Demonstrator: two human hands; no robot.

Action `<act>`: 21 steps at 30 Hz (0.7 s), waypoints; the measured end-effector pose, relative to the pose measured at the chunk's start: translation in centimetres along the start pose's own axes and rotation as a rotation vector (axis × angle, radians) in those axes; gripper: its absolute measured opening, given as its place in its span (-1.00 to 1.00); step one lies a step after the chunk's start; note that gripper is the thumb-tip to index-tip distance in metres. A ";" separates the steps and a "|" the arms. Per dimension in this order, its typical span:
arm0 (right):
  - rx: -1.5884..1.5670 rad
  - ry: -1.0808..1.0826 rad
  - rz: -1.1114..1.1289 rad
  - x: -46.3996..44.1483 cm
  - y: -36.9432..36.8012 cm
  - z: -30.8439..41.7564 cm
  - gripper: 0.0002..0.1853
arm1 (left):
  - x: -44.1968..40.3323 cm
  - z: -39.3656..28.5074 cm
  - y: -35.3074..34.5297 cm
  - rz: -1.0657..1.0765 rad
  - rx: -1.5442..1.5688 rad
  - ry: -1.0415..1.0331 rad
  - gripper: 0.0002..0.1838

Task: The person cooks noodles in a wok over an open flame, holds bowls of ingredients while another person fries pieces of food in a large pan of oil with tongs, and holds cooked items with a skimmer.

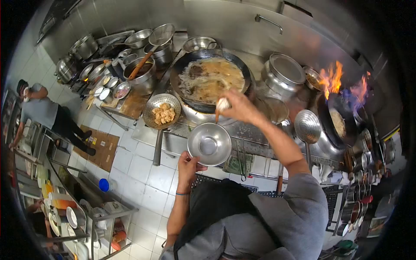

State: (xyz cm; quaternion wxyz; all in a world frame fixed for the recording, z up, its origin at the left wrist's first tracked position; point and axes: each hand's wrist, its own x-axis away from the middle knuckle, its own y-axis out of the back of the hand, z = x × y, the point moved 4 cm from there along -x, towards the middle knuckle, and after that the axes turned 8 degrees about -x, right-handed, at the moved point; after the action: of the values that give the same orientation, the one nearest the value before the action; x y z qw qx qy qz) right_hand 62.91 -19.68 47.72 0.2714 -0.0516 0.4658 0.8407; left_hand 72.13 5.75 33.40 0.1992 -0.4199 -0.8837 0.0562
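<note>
My left hand (189, 168) grips the rim of an empty metal bowl (209, 144), its fingers closed on the lower left edge. Above the bowl's upper right side, my right hand (237, 105) is closed round something whitish (223, 104), which I cannot make out clearly; a thin brown piece shows below it. Just beyond is a large wok (173, 78) of bubbling oil with browned matter in it. Left of the bowl, fried pieces (163, 113) lie in a perforated ladle (149, 106) with a long handle.
Flames (332, 79) rise at a second wok (325, 125) on the right, beside another perforated ladle (307, 125). A lidded pot (284, 73) stands between the woks. Pots and small bowls crowd the left counter. A person (41, 110) stands at far left.
</note>
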 end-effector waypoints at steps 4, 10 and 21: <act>0.178 -0.120 0.042 -6.7 -1.6 -10.6 -0.48 | 0.6 0.7 0.7 -0.047 0.042 -0.012 -0.88; 0.472 -0.044 -0.022 -9.7 -0.3 -14.4 -0.51 | 1.7 0.1 0.8 -0.077 0.066 -0.023 -0.88; 0.688 -0.496 -0.749 25.2 17.7 -2.1 -0.84 | 12.0 -2.2 8.3 -0.348 0.042 -0.026 -0.87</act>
State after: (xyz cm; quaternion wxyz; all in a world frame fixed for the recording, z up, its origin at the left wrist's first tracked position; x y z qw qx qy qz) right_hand 32.27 -18.50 51.31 0.6537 0.0773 0.5852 0.4735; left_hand 72.12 20.11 36.90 0.2031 -0.2557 -0.9441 0.0447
